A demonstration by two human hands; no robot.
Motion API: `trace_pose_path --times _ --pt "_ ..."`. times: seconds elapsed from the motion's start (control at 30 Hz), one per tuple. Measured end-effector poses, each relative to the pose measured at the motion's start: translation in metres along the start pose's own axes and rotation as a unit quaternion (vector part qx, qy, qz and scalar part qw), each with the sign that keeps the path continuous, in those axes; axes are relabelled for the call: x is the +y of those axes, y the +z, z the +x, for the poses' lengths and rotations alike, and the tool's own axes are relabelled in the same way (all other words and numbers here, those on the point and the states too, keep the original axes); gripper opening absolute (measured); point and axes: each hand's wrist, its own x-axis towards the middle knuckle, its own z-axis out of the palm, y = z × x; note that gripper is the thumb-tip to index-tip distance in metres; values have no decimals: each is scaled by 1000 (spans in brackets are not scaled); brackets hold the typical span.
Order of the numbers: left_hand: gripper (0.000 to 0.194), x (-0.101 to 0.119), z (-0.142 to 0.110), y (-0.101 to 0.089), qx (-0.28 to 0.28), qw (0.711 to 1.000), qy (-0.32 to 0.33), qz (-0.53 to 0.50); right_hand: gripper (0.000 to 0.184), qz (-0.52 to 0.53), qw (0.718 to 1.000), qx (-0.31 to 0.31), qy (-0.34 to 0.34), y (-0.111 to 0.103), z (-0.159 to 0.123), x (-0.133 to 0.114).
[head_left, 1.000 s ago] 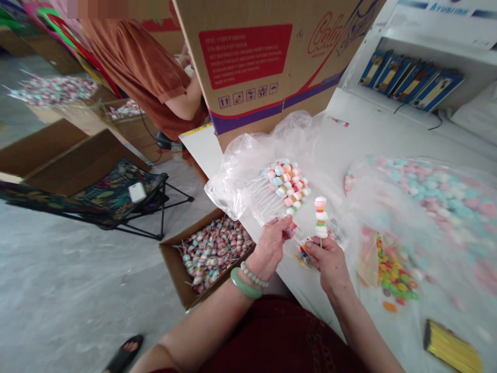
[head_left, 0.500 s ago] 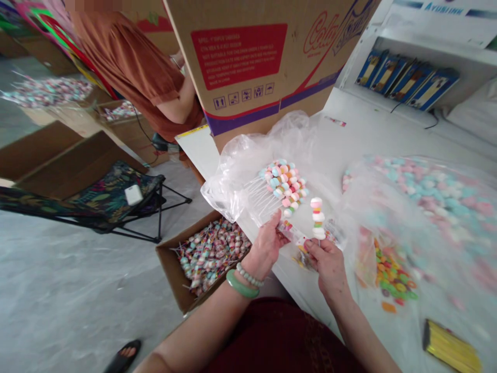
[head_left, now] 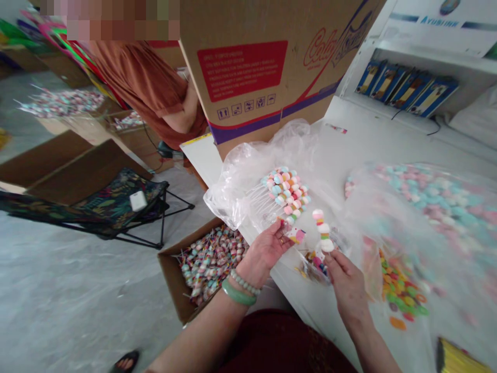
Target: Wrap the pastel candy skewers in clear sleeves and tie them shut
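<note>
My right hand [head_left: 345, 277] pinches the stick of a marshmallow skewer [head_left: 323, 233], its white, pink and fruit-coloured pieces pointing up and tilted left. To its left, my left hand [head_left: 266, 248] holds a small clear printed wrapper [head_left: 297, 235] between thumb and fingers. The skewer and the wrapper are apart. Just beyond my left hand, a row of finished marshmallow skewers [head_left: 289, 189] lies on clear plastic, sticks toward the left. Below and between my hands sits a small pile of printed wrappers [head_left: 316, 263], partly hidden by my right hand.
Right on the white table [head_left: 334, 150] lie bagged marshmallows [head_left: 438, 186] and fruit-coloured ring candies [head_left: 404, 285]. A large carton [head_left: 248, 114] stands behind. Left below, a box [head_left: 171, 280] holds many skewers. Beyond are a folding chair [head_left: 104, 202] and a person in a brown shirt [head_left: 140, 77].
My hands have moved apart, the right one going right and down with the marshmallow skewer, which now leans left. The wrapper stays in my left hand. The view has shifted slightly.
</note>
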Motion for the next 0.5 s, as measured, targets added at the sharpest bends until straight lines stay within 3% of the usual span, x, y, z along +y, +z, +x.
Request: trace_pose_path --times 0.17,0.33,0.5 --pt "16 20 0 -2 -21 999 -28 -24 30 -80 996 6 -32 -22 -15 4" --pt "22 23 -1 1 -37 998 -21 -46 26 -111 987 6 -116 -18 -26 4" --pt "21 21 -2 4 -50 998 -23 -41 25 -178 959 38 -218 -14 -21 6"
